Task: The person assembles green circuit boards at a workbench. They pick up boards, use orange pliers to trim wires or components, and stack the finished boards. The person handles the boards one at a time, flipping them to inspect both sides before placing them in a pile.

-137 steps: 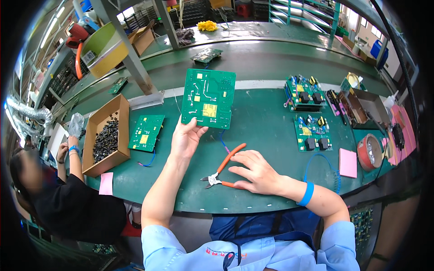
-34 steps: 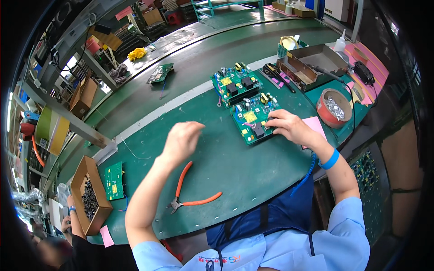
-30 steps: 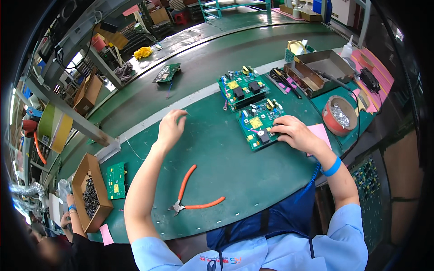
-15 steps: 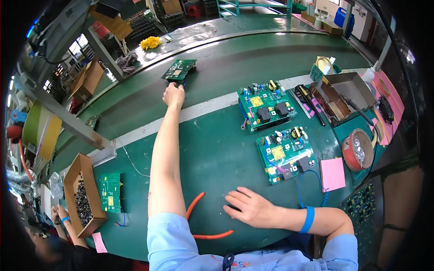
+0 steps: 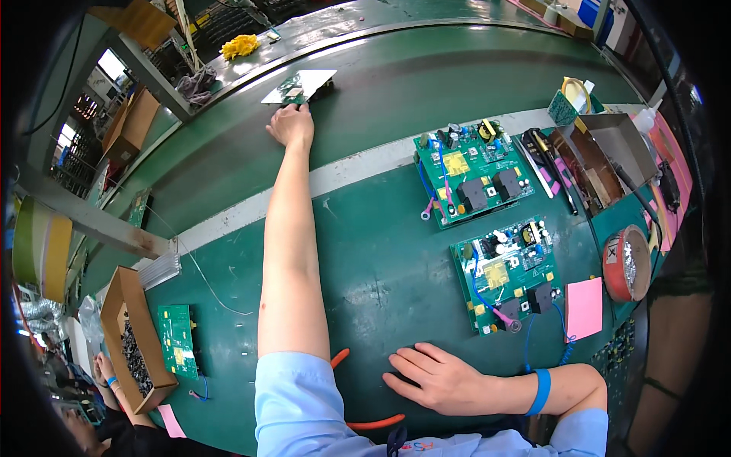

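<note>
My left arm stretches across the bench to the dark green belt, where my left hand (image 5: 292,125) is closed at the near edge of a green circuit board (image 5: 292,89). White glare covers much of that board, and my fingertips are partly hidden. My right hand (image 5: 435,376) lies palm down on the bench with its fingers apart, holding nothing. A blue wrist strap (image 5: 540,392) circles the right wrist. Beyond this hand, two populated circuit boards, a nearer one (image 5: 496,276) and a farther one (image 5: 468,167), sit to the right with blue wires on them.
An orange tube (image 5: 377,423) lies by my body. On the left are a cardboard box (image 5: 158,376) of small dark parts, another circuit board (image 5: 177,341) and a co-worker's hands (image 5: 104,371). A pink pad (image 5: 584,308), red round tub (image 5: 615,266) and metal tray (image 5: 620,145) stand right.
The view has shifted, so the bench boards appear larger and farther right. The board at my left hand now catches white glare. My right hand stays resting on the bench.
</note>
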Motion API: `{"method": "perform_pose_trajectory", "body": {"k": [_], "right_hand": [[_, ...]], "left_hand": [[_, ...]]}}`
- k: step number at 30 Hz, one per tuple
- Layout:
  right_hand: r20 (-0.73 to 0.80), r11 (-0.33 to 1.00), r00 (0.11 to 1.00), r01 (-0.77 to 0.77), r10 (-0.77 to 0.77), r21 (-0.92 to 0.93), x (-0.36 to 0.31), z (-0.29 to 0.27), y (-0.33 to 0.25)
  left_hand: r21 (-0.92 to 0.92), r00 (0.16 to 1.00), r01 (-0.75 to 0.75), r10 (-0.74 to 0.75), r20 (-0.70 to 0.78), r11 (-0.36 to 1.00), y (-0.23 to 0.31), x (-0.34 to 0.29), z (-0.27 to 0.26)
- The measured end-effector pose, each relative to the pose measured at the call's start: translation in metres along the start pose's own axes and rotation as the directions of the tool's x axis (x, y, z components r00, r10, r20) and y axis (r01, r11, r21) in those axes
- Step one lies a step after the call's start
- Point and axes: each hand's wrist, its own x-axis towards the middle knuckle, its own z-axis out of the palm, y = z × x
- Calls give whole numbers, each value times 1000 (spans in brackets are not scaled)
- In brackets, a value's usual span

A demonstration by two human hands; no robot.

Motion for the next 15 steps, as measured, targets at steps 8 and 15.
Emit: {"method": "perform_pose_trajectory", "body": {"k": [8,15], "right_hand": [[10,998,1000,-17,17,-54,-1,-6,0],[4,999,1000,-16,16,-36,-5,-3,-2]], "left_hand": [[-909,913,389,-192,359,149,10,12,-19],[-878,867,468,-142,478,-98,20,8,-1]]}}
